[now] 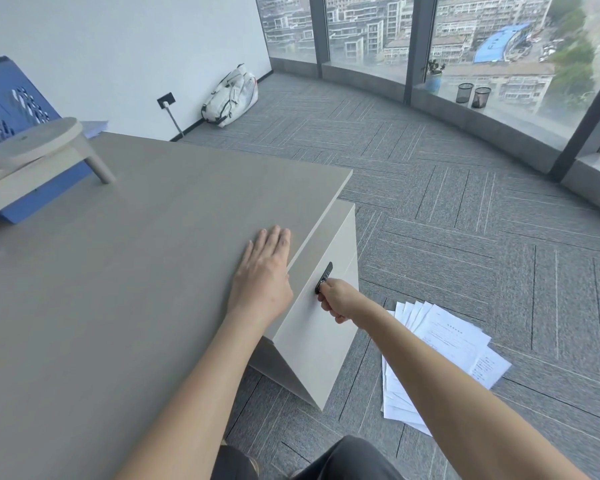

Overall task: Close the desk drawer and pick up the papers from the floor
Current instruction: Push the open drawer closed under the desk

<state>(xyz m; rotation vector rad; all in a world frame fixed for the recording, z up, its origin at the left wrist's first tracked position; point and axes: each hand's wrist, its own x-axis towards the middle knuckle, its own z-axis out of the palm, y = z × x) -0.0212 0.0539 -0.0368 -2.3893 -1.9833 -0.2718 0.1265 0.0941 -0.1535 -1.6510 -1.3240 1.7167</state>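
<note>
The white drawer cabinet (314, 341) stands under the right end of the grey desk (118, 271). A black lock panel (324, 276) sits on its front near the top. My right hand (338, 299) is curled against the lower end of that panel, fingers closed. My left hand (264, 271) lies flat and spread on the desk top by its right edge. Several white printed papers (447, 344) are fanned out on the carpet to the right of the cabinet, partly hidden by my right forearm.
A pale wooden riser (39, 147) and a blue perforated organiser (11, 105) stand at the desk's back left. A white bag (232, 95) leans on the far wall. Two black mesh cups (471, 95) and a small plant (433, 76) sit on the window ledge. Grey carpet surrounds the desk.
</note>
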